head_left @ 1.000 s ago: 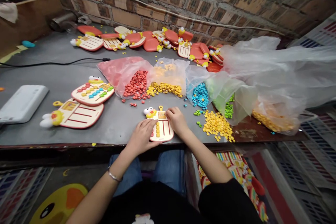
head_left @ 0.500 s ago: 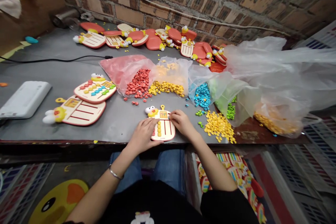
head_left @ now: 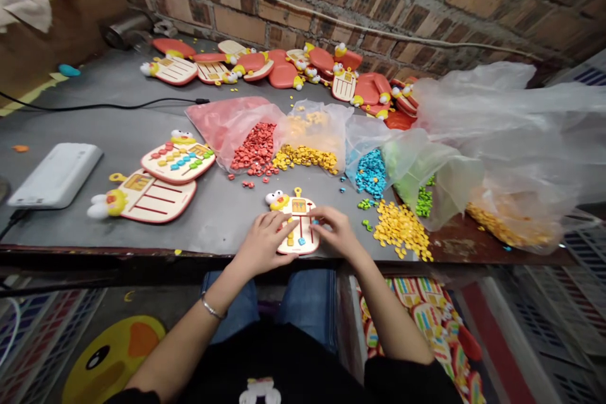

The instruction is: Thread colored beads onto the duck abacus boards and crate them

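A small cream duck-headed bead board (head_left: 308, 246) with a red rim lies flat at the table's front edge. My left hand (head_left: 265, 238) grips its left side, fingers over the top and thumb at the lower edge. Yellow beads (head_left: 290, 238) fill one slot, partly under those fingers; one blue bead (head_left: 302, 241) sits low in the slot beside it. Over the board's right side, my right hand (head_left: 337, 232) pinches another blue bead (head_left: 315, 222) between thumb and fingers. What lies in the leftmost slot is mostly hidden by my left hand.
Behind the board stand open bags of red beads (head_left: 255, 148), yellow beads (head_left: 307, 158) and blue beads (head_left: 371, 173). Loose yellow beads (head_left: 402, 230) lie to the right. Two duck boards (head_left: 161, 199) overlap at left, near a white power bank (head_left: 55, 175). More boards (head_left: 284, 72) line the wall.
A blue bead now sits low in the slot right of the yellow ones. My right hand now shows another blue bead at its fingertips; my left hand stays on the board. The view has shifted slightly.
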Demonstrator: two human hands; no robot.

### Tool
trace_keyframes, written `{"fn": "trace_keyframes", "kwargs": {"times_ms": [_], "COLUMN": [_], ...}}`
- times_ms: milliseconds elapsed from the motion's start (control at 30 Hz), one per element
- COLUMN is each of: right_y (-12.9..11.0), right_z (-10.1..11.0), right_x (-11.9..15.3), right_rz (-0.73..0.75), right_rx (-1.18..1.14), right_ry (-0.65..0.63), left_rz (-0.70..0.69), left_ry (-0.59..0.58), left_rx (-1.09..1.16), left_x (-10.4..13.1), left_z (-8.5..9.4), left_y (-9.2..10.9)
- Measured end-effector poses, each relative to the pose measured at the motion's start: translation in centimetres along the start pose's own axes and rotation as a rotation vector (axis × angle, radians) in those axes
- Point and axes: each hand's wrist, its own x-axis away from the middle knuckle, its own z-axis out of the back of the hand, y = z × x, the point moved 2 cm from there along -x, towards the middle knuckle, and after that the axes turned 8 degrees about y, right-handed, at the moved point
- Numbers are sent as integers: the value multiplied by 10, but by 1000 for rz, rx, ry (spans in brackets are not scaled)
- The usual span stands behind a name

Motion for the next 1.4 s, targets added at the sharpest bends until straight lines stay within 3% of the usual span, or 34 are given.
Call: {"fn": "trace_keyframes", "kwargs": {"times_ms": [67,133,333,500,800,1000,1100,1200,1267,1333,1400], "right_y": [5,12,33,42,26,25,16,15,28,51,74], "right_z": [9,11,-5,-11,-8,-23,-21,-2,22,48,65], "right_x": [-6,-15,-37,-34,-1,-10,-13,-11,-12,-18,-25], "right_rz": [-106,-130,46,42,84,121,169,138,24,-125,-248], "right_rx": [-3,26,305,449,367,290,169,6,42,206,390], "right_ry": [178,262,228,264,172,168,28,-134,20,296,412], "left_rz": [-16,-22,-42,-34,-11,-21,-24,-31,-41,-51,-61], "left_ry": [-6,-8,-21,-3,26,29,41,44,37,34,32], "left_rx": [-18,-32,-62,-52,-24,-42,-50,-61,-64,-64,-62], "left_x": [0,0,1,1,1,1,1,1,1,1,1], "left_z": [1,1,0,-2,-5,-3,-3,-4,-4,-3,-2], "left_y": [1,1,0,-1,-3,-3,-3,-3,-3,-3,-3]}}
